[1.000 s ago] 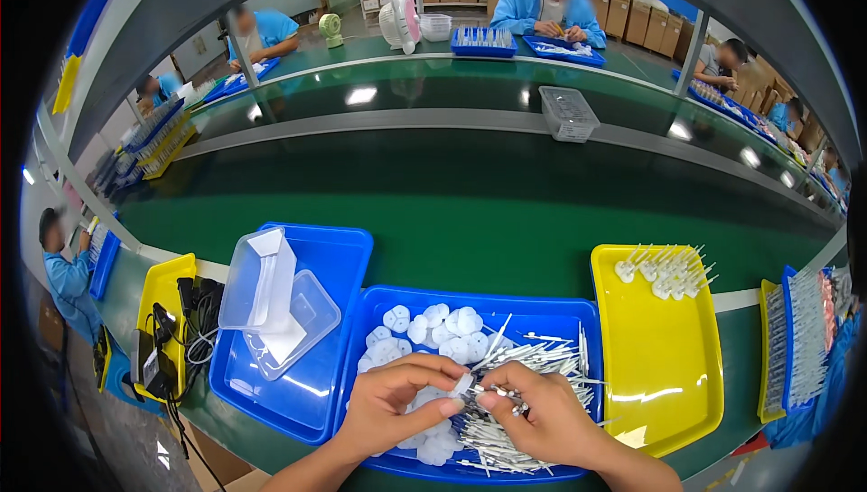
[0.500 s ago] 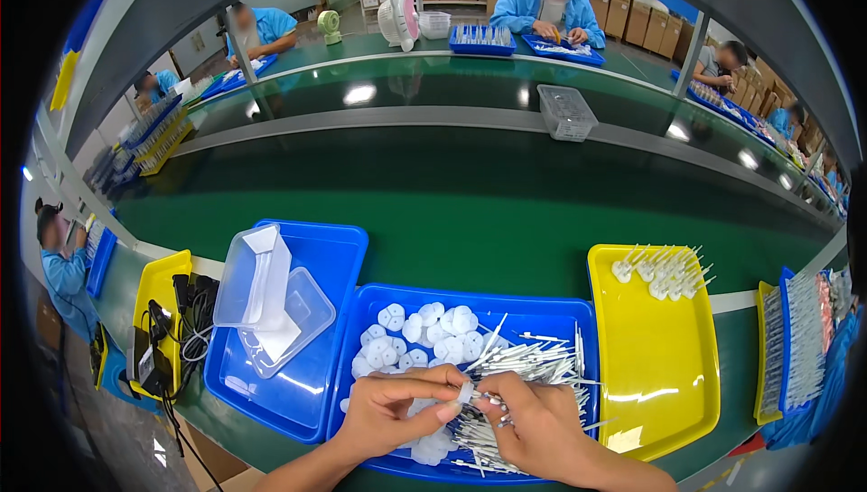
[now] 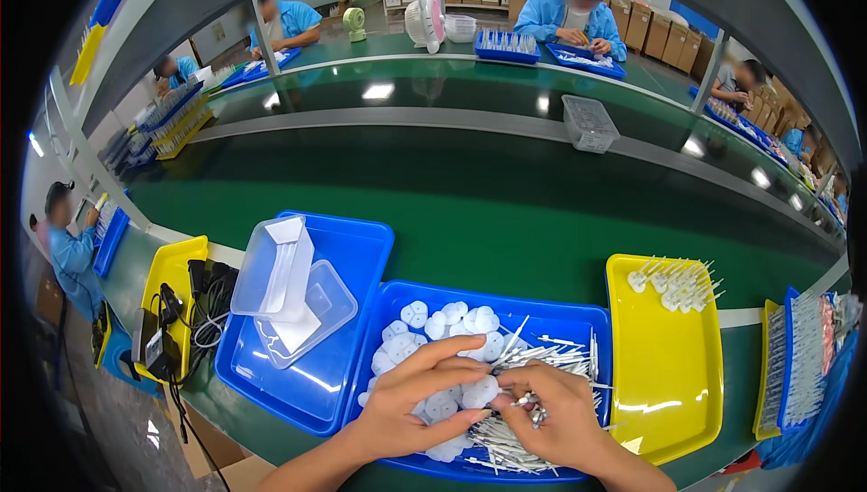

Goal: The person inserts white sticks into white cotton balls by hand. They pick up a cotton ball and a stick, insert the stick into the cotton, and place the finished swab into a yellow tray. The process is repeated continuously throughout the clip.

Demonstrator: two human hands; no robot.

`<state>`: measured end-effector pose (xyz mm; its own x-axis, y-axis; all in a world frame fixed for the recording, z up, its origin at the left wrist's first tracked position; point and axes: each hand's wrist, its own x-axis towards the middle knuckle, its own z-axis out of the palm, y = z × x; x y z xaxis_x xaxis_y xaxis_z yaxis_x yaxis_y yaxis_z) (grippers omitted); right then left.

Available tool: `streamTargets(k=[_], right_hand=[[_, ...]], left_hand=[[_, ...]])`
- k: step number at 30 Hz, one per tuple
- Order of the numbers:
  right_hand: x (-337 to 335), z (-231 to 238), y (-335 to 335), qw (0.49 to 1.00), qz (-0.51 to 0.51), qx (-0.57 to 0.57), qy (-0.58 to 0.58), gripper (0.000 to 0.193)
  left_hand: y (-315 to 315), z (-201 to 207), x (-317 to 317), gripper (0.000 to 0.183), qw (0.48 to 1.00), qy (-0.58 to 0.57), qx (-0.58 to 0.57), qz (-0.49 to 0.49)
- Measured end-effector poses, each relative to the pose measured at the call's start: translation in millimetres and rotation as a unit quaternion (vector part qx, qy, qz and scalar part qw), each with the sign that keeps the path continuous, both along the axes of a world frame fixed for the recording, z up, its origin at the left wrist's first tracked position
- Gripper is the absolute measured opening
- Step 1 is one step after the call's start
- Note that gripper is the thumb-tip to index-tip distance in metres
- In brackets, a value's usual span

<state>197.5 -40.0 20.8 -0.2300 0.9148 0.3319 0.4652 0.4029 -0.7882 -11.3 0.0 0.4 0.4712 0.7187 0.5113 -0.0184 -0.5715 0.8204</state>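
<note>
Over the blue tray (image 3: 603, 334), my left hand (image 3: 406, 406) pinches a translucent white petal-edged disc (image 3: 480, 392) between thumb and fingers. Close against it, my right hand (image 3: 564, 415) is closed around several thin white rods with metallic ends (image 3: 538, 414); its fingertips meet the disc's edge. Whether a rod passes through the disc is hidden. Loose discs (image 3: 397, 345) fill the tray's left part, and a heap of white rods (image 3: 506, 445) lies at its right. To the right, a yellow tray (image 3: 668, 375) bears discs with upright rods (image 3: 682, 286) at its far end.
At left, another blue tray (image 3: 271, 393) holds a clear plastic box (image 3: 262, 284) and lid (image 3: 332, 298). Black cords (image 3: 215, 298) lie beside it. Stacked trays of upright rods (image 3: 799, 366) stand far right. Across the green table are a lidded clear box (image 3: 589, 126) and co-workers.
The head view has shifted, so the scene sits further right. The disc in my left hand has turned from nearly edge-on to showing its face. My right hand keeps the rods.
</note>
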Motion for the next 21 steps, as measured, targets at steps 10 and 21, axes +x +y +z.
streamTargets(k=[10, 21], right_hand=[[-2.7, -1.1, -4.5, 0.995, 0.003, -0.084, 0.056, 0.02], [-2.3, 9.0, -3.3, 0.994, 0.007, -0.094, 0.056, 0.012]], left_hand=[[-3.3, -10.1, 1.1, 0.04, 0.953, 0.077, 0.281, 0.08], [-6.3, -4.9, 4.2, 0.035, 0.992, -0.063, -0.086, 0.061]])
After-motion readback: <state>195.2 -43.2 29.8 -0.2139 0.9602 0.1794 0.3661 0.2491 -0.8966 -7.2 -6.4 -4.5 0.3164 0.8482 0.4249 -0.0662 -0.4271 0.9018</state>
